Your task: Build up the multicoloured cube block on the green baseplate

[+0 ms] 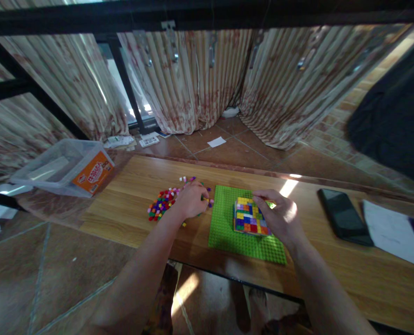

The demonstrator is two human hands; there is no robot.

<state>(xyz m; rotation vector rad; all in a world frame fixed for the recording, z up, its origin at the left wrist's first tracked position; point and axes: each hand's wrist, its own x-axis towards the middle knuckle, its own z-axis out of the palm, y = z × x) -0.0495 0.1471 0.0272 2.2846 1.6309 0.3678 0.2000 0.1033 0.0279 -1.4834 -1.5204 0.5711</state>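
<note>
My left hand [192, 200] is at the right side of a pile of small toy bricks [161, 204] in many colours. Its fingers are curled in a pinch, and a small yellowish bit shows at the tips; I cannot make out what they hold. A block built of multicoloured bricks [250, 216] stands on a green studded baseplate [224, 232]. My right hand [280, 214] is at the far right corner of that block, thumb and fingers pinched together. Whatever lies between those fingertips is hidden, and the hand covers the block's right edge.
The wooden table [123, 186] carries a dark phone [344, 216] and white paper [384, 228] at the right. A clear plastic bin [63, 167] with an orange label stands at the left. Curtains [193, 83] hang behind, and papers [217, 142] lie on the tiled floor.
</note>
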